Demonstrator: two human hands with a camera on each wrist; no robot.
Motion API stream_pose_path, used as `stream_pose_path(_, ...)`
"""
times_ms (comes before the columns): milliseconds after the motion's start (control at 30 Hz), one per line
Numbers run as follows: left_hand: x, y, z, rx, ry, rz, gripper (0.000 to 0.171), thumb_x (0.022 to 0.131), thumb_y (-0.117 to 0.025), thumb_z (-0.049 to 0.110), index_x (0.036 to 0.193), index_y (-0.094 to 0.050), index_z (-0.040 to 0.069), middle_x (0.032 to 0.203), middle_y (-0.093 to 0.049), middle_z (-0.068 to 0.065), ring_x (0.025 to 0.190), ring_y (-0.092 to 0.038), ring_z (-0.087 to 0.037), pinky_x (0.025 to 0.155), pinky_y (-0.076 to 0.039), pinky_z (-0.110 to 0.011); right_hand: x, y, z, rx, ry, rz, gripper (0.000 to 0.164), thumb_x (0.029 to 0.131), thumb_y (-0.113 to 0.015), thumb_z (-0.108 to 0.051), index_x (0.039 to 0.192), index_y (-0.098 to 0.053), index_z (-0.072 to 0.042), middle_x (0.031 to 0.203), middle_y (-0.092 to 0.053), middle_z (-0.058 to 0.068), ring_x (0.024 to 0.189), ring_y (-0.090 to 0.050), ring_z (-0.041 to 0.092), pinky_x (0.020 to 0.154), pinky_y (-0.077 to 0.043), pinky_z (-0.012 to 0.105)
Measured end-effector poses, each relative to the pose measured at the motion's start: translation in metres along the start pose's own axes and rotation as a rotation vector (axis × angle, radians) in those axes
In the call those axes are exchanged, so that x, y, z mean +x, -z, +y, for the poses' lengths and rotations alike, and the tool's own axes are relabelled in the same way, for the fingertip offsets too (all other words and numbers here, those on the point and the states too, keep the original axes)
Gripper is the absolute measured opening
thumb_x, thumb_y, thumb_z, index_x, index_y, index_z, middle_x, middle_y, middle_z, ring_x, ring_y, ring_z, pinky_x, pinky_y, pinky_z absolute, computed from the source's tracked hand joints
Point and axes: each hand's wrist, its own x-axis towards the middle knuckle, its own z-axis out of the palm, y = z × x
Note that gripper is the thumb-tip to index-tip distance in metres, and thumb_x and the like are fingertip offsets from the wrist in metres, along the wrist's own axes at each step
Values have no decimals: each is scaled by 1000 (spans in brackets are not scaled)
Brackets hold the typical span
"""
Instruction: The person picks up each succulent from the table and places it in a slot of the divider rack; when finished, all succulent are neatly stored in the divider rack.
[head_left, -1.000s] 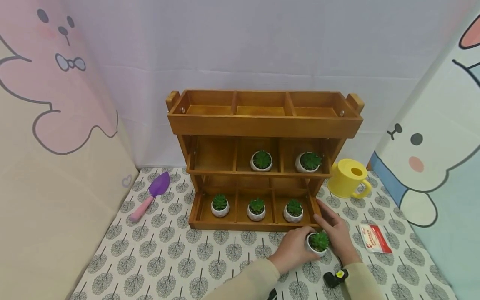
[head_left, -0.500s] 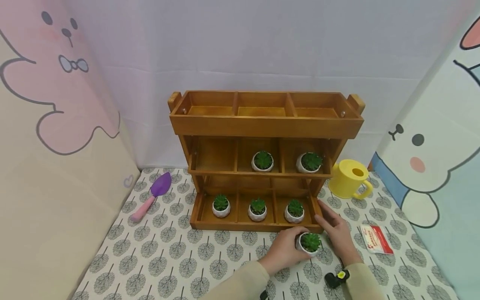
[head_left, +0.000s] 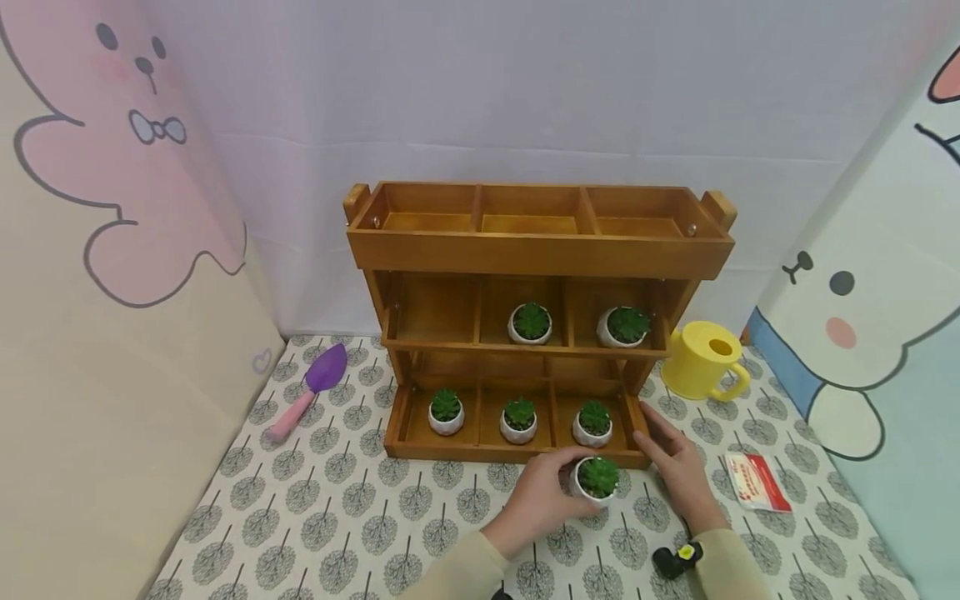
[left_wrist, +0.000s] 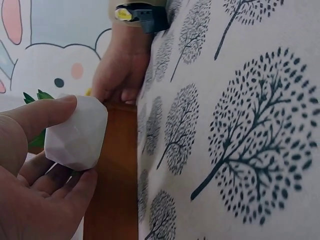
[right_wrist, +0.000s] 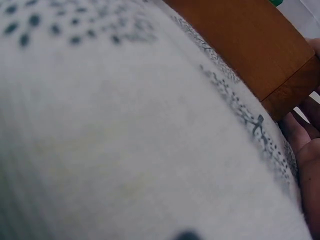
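A small green succulent in a white faceted pot [head_left: 597, 479] is held in my left hand [head_left: 534, 498], in front of the wooden shelf's [head_left: 517, 454] lower tier. In the left wrist view, the thumb presses one side of the white pot [left_wrist: 80, 132] and the fingers curl under the other. My right hand [head_left: 677, 467] grips the shelf's lower right front corner, thumb at the front and fingers along the outer side. The right wrist view shows that hand [right_wrist: 309, 165] only partly, beside the wooden corner [right_wrist: 287, 85]. Potted succulents [head_left: 593, 423] stand in the lower tier's three compartments.
Two more succulents [head_left: 530, 323] occupy the middle tier's centre and right compartments. A yellow watering can [head_left: 697, 362] stands right of the shelf, with a red-and-white packet [head_left: 757, 482] nearer. On the left lies a purple trowel [head_left: 326, 369] with a pink handle. A tree-patterned cloth [head_left: 360, 517] covers the table.
My left hand has carried the potted succulent leftward along the shelf's front, away from the right hand. The right hand stays at the shelf's corner. The head view has shifted slightly.
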Motion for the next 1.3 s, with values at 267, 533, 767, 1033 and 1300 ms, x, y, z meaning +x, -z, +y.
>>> stream_pose_path(267, -13, 25, 8, -84, -29, 43, 65, 76, -94, 9, 136, -68, 17, 125, -67, 14, 116, -63, -11, 102, -50, -34, -1, 0, 2, -9, 4, 7, 64, 106, -63, -38, 163, -39, -21, 167, -34, 3, 142, -35, 0, 101, -31, 3)
stream_pose_path(533, -25, 64, 28, -89, -51, 60, 66, 78, -92, 8, 138, -67, 19, 128, -68, 6, 113, -67, -17, 100, -54, -41, 0, 0, 0, 3, -12, 4, 67, 105, -64, -40, 164, -37, -21, 168, -33, 2, 153, -30, 27, 100, -30, 2)
stream_pose_path(767, -29, 99, 42, -40, -148, 101, 66, 79, -91, 6, 139, -66, 18, 133, -67, 2, 119, -66, -22, 101, -53, -38, 0, -1, 1, 16, -22, 10, 67, 105, -65, -39, 163, -38, -20, 168, -33, 3, 153, -30, 30, 100, -31, 2)
stream_pose_path(1033, -29, 138, 62, -31, -194, 164, 66, 79, -90, 2, 139, -66, 14, 134, -67, -1, 124, -64, -22, 106, -50, -38, 1, -1, 2, 23, -23, 5, 68, 104, -65, -41, 163, -38, -21, 168, -33, 2, 154, -29, 29, 100, -31, 2)
stream_pose_path(1300, -22, 178, 80, -14, -205, 268, 68, 78, -90, 1, 140, -66, 14, 135, -67, -3, 123, -65, -23, 105, -51, -35, -1, -2, 5, 21, 24, 15, 64, 106, -64, -36, 163, -39, -19, 166, -37, 7, 140, -41, 4, 102, -37, 7)
